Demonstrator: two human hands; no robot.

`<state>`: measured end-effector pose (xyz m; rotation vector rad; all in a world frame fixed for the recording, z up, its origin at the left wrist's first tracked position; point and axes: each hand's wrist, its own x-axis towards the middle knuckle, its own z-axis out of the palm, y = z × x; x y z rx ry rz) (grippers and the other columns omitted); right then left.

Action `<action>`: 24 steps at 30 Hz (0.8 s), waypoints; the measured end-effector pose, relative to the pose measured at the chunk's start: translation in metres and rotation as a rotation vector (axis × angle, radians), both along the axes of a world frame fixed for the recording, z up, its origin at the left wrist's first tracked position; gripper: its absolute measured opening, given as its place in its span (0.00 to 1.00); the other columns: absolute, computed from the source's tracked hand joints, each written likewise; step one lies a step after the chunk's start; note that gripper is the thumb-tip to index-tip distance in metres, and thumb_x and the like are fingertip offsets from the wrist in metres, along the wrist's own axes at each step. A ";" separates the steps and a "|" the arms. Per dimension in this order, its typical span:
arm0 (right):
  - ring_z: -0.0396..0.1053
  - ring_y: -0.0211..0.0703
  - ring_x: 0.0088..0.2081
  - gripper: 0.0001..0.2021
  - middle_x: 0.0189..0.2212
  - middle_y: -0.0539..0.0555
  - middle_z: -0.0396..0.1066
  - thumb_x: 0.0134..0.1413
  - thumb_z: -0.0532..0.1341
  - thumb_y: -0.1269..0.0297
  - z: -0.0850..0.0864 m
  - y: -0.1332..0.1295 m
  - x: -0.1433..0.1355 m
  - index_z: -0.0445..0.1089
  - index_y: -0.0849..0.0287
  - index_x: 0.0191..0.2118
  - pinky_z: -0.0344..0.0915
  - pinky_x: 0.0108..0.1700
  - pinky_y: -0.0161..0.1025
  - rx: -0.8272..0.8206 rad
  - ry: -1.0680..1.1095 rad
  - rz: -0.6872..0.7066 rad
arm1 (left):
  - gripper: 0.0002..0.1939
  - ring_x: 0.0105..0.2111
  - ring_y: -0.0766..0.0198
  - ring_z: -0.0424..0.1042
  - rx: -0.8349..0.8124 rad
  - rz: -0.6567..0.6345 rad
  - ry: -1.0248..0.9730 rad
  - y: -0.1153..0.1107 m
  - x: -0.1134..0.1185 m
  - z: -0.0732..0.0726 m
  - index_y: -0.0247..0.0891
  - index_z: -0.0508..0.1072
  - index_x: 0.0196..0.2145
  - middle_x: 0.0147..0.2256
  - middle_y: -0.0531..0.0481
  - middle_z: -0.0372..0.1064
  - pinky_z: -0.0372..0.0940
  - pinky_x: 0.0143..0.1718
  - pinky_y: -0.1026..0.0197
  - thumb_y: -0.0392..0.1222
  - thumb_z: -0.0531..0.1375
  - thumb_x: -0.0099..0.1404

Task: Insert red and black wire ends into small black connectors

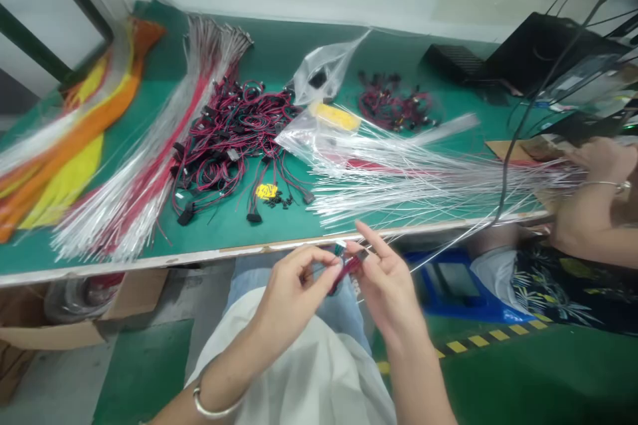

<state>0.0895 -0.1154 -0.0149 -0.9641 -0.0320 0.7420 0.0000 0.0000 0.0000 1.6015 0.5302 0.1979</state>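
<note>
Below the table [239,229] edge, over the lap, the left hand [286,292] pinches a small red wire piece [346,267] between closed fingers; the right hand [391,285] grips its other end, forefinger raised

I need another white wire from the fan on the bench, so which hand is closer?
Probably the right hand: it is nearer the white wires. The left hand sits farther left, and both pinch the red lead.
</note>
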 end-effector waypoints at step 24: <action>0.71 0.38 0.40 0.14 0.38 0.53 0.74 0.45 0.67 0.66 -0.015 0.006 -0.015 0.72 0.54 0.41 0.66 0.43 0.31 -0.014 0.023 -0.016 | 0.09 0.24 0.69 0.60 0.128 -0.306 0.126 0.001 0.005 0.000 0.38 0.65 0.31 0.26 0.56 0.63 0.53 0.25 0.67 0.44 0.50 0.65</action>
